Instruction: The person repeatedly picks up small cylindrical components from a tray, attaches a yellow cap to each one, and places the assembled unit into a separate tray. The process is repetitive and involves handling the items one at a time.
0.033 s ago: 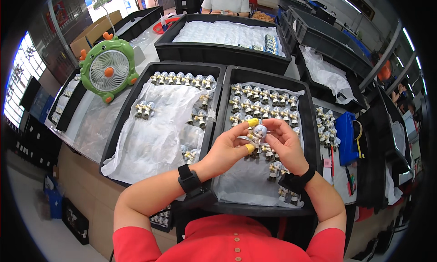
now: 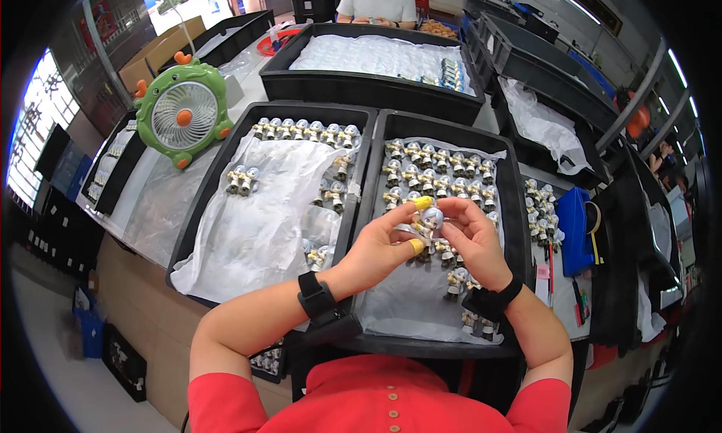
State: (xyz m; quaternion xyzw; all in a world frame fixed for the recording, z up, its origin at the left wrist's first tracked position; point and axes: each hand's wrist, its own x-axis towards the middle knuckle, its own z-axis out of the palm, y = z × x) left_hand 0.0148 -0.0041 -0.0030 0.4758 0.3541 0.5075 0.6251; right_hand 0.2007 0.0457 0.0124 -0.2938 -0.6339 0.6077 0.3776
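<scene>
Both hands, left (image 2: 380, 249) with yellow rubber fingertip caps and right (image 2: 474, 241), pinch one small glossy round-headed figurine (image 2: 430, 219) above plastic-lined black tray (image 2: 519, 230).

Glossy plastic figurine (image 2: 431, 219), matt black plastic tray (image 2: 517, 230), crinkled clear plastic sheet (image 2: 256, 222)
</scene>
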